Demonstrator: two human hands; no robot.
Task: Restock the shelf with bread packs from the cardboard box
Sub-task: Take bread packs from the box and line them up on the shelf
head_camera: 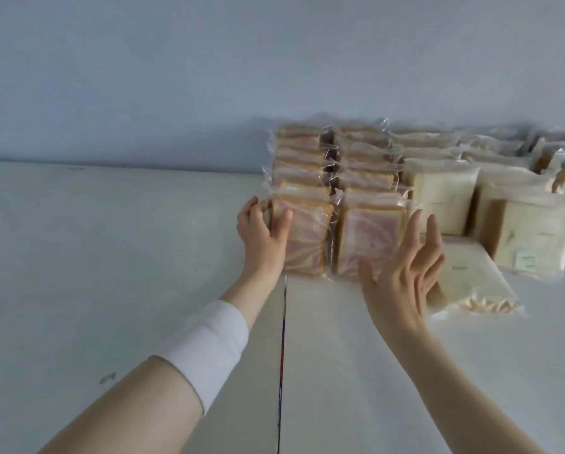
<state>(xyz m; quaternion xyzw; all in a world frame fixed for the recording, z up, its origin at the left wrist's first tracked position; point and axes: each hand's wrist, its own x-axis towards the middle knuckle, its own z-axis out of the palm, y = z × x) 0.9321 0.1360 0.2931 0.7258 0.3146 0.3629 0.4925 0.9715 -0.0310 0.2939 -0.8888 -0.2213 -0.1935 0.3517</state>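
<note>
The left hand (264, 224) holds the front marbled bread pack (307, 237) of the end row on the shelf (110, 257). Its grip is narrow, with the thumb laid across the pack's broad face and the fingers wrapped round the outer edge. The right hand (402, 273) holds nothing. Its grip is wide, fingers straight and spread, just in front of the neighbouring pack (366, 237) inward of the left grip. Whether it touches the film cannot be told.

The held pack stands on its bottom edge with its broad face toward the person and its long axis up and down. Its top leans slightly back on the packs behind the grip. It looks seated and is probably only being squared up. The cardboard box is out of view.

Several things could go wrong from here:
- The film looks slick and the bread soft, so a harder squeeze from the thumb would likely dent the slices.
- A looser hold might let the pack slide out.
- If the left grip opens while the pack is off its base, the pack could tip forward toward the person and drop off the shelf's near edge.
- Pushing too firmly backward could skew the row behind.
- A white pack (471, 276) lies flat just outward of the right grip. A careless sweep of that open hand could shove or crush it.
</note>
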